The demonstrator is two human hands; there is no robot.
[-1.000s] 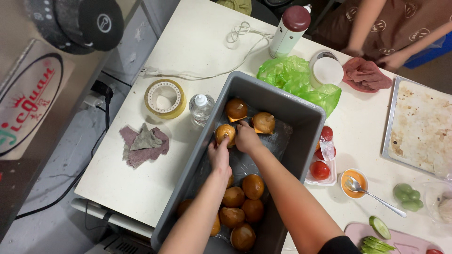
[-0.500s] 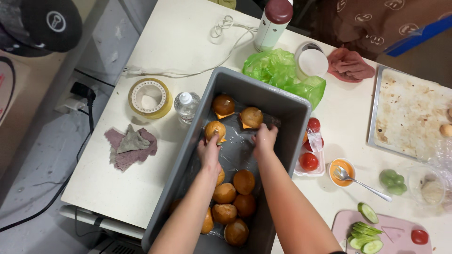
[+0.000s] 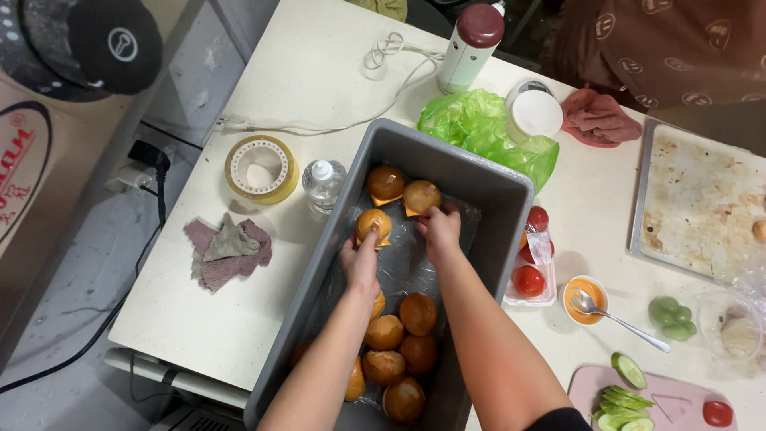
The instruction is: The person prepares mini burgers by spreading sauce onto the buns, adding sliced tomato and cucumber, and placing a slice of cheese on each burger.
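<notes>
Inside grey tub (image 3: 511,199), far end: left hand (image 3: 361,263) pinches bun (image 3: 373,224) just beyond its fingertips; right hand (image 3: 438,231) curls closed on neighbouring bun (image 3: 420,195), directly ahead; third bun (image 3: 384,182) farther left, untouched

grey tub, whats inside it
The grey tub holds browned buns on clear plastic, three at the far end. The left hand and right hand reach in. Arms cover part of the pile.

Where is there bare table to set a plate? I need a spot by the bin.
Bare table lies between the cable and tape roll, and below the rag left of the grey bin. Right of the bin it is crowded: tomatoes, sauce cup, cutting board.
</notes>
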